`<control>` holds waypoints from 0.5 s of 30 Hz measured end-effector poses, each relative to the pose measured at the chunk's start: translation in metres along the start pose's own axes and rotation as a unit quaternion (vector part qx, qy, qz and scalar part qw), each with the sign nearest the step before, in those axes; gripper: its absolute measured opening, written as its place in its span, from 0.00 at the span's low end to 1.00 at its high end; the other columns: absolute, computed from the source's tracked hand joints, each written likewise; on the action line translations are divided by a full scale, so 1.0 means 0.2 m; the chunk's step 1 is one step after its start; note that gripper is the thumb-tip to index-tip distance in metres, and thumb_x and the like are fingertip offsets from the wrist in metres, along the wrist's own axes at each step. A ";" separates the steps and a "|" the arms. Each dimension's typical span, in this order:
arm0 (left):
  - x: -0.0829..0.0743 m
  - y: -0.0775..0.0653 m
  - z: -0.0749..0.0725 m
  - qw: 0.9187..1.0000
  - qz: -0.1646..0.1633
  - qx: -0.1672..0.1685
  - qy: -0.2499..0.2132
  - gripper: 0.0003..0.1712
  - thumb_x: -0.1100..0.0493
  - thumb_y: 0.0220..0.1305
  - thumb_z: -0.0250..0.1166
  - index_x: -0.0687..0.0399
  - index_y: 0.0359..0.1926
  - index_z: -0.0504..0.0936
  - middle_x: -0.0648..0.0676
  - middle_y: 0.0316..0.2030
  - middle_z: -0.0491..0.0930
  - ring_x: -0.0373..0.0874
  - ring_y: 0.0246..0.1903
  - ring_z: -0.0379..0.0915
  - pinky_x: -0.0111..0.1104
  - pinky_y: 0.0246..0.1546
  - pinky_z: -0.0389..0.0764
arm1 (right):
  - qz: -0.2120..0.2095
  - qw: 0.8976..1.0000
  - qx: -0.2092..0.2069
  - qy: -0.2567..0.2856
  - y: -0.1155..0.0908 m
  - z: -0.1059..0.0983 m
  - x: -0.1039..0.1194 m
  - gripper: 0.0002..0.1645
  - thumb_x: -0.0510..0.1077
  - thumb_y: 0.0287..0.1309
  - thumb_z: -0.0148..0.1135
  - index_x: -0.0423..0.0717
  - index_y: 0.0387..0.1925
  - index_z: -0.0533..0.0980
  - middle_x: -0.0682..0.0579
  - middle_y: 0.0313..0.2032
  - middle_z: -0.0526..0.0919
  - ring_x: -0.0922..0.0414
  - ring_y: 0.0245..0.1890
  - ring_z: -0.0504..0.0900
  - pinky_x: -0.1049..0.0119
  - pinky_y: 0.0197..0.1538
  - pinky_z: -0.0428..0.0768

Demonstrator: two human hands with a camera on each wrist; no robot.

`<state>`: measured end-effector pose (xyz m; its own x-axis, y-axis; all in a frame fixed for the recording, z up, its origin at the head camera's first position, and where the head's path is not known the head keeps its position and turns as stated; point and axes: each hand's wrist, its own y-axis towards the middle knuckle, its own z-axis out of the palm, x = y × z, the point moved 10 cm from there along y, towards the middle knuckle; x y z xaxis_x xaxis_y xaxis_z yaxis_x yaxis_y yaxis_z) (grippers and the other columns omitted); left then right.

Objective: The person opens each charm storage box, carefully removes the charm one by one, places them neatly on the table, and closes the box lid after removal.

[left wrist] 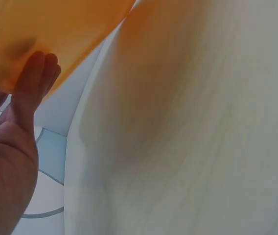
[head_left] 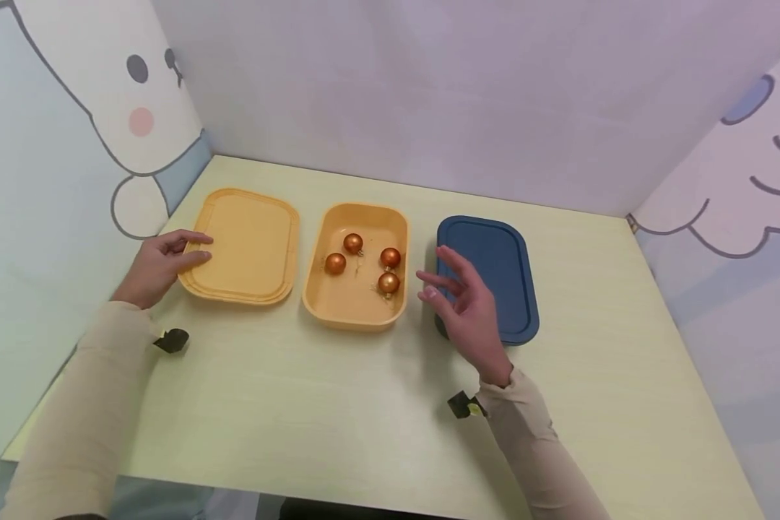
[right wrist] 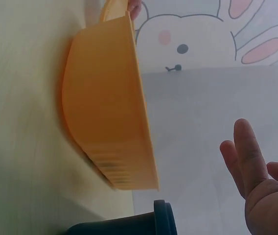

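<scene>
My left hand [head_left: 156, 266] pinches the left edge of a flat yellow lid [head_left: 243, 245]. In the left wrist view the lid [left wrist: 56, 34] is held above the table, fingers beneath it. To its right stands an uncovered yellow container [head_left: 318, 307] with several shiny copper-orange Christmas baubles [head_left: 388, 282] inside. My right hand [head_left: 471, 318] hovers between this container and a dark blue lidded box [head_left: 494, 267], fingers spread and relaxed, holding nothing. The right wrist view shows the yellow container [right wrist: 104, 98] from its side, apart from the right hand [right wrist: 266, 191].
The pale yellow table [head_left: 299, 412] meets a plain whitish wall [head_left: 416, 94] at the back. Side walls carry cartoon animal drawings [head_left: 139, 94]. A small black device [head_left: 172, 340] sits by the left wrist, and a similar one [head_left: 460, 405] by the right.
</scene>
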<state>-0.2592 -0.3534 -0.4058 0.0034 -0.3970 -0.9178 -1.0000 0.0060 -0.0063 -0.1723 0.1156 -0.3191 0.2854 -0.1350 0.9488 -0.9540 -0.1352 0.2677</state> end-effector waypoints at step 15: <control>0.09 0.04 0.02 0.981 -0.074 0.019 0.180 0.40 0.37 0.60 0.70 0.56 0.66 0.76 0.60 0.67 0.74 0.11 0.48 0.71 0.03 0.39 0.71 | 0.040 0.998 0.002 -0.046 0.00 -0.04 -0.09 0.34 0.35 0.66 0.61 0.40 0.72 0.63 0.50 0.70 0.70 0.46 0.62 0.81 0.78 0.52 0.84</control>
<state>-0.2667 -0.3568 -0.4234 0.1385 -0.6947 -0.7059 -0.9877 -0.0452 -0.1494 -0.1773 0.1255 -0.3345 0.2159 -0.2353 0.9476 -0.9737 -0.1242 0.1910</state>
